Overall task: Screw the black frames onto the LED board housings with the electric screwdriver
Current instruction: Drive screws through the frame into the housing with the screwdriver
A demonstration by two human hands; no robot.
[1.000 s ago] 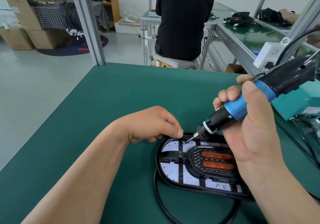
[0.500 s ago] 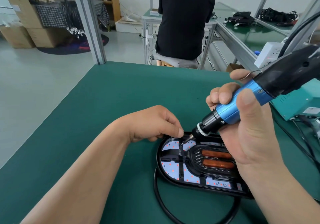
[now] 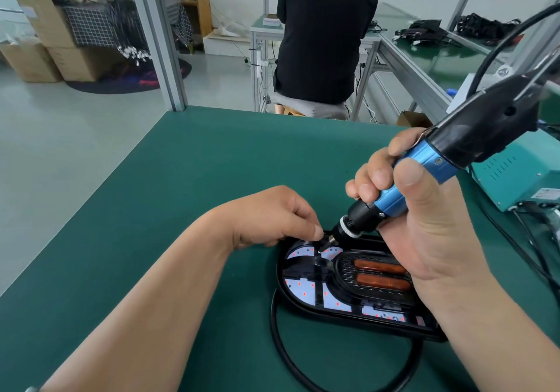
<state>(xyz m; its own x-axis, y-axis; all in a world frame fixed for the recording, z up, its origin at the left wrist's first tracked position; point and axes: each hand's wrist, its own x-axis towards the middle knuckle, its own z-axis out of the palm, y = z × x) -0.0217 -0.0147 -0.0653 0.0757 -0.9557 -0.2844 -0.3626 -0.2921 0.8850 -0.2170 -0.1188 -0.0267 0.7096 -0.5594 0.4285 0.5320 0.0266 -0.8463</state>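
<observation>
Two bare hands work over one LED board housing (image 3: 306, 308), which lies flat on the green worktop (image 3: 181, 179), right of centre. Inside it sits the black frame (image 3: 315, 267), over a white LED board (image 3: 303, 293) with red dots. Two orange bars (image 3: 381, 281) show in the frame's grille.

The right hand (image 3: 424, 234) grips the electric screwdriver (image 3: 424, 167), fingers (image 3: 372, 179) wrapped round the blue barrel, thumb on top. The tool is tilted, bit tip down on the frame at the housing's far left end.

The left hand (image 3: 272, 213) rests at the housing's far rim. Its fingers (image 3: 312, 234) are curled, thumb and index tips together just beside the bit. Cannot tell if they pinch a screw, too small.

A black cable (image 3: 278, 346) loops on the worktop by the housing's near side. A teal box (image 3: 521, 179) stands at the right edge. A person in black shirt (image 3: 327, 37) sits behind, back turned.
</observation>
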